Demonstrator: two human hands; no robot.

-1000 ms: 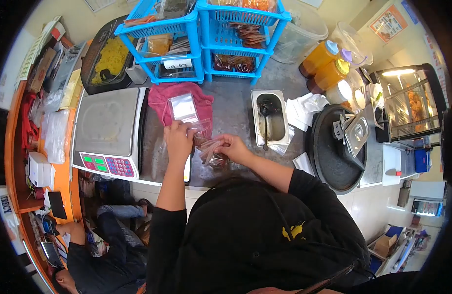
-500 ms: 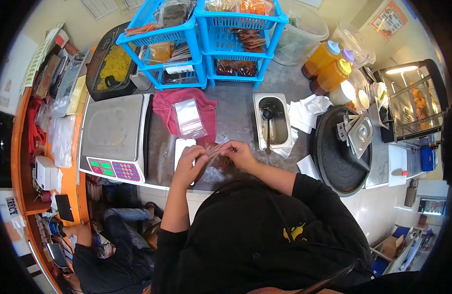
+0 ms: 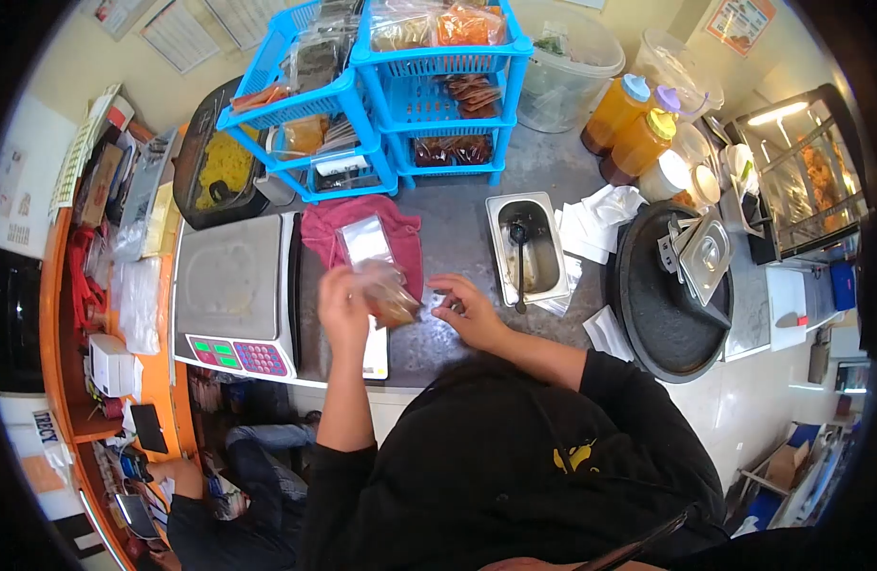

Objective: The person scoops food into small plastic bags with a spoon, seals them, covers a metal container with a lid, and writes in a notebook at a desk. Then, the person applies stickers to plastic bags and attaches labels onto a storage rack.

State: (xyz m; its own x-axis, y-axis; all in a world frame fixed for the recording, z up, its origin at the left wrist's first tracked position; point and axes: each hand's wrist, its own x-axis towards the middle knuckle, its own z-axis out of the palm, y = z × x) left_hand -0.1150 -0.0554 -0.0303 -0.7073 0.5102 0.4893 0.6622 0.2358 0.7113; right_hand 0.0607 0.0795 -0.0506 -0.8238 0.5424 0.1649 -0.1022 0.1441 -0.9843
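Observation:
My left hand (image 3: 343,306) is closed on a small clear bag (image 3: 391,300) with something reddish-brown inside; hand and bag are blurred by motion. To the bag's right, my right hand (image 3: 467,309) is held apart from it, thumb and fingers spread with nothing seen between them. A stack of empty clear bags (image 3: 366,243) lies on a pink cloth (image 3: 407,234) just beyond my left hand. Partly under the bag and my left hand is a white flat object (image 3: 376,352) at the counter's near edge.
A scale (image 3: 231,285) stands left, blue racks (image 3: 438,100) of packets behind. Right of my hands are a metal pan (image 3: 529,249) with a black spoon, napkins (image 3: 591,224), a round black tray (image 3: 648,333) and sauce bottles (image 3: 638,147). Another person (image 3: 229,514) is at lower left.
The hands were together at the bag's top; now they are apart, with the bag in the left hand, swung down and open to view. The head view has shifted slightly.

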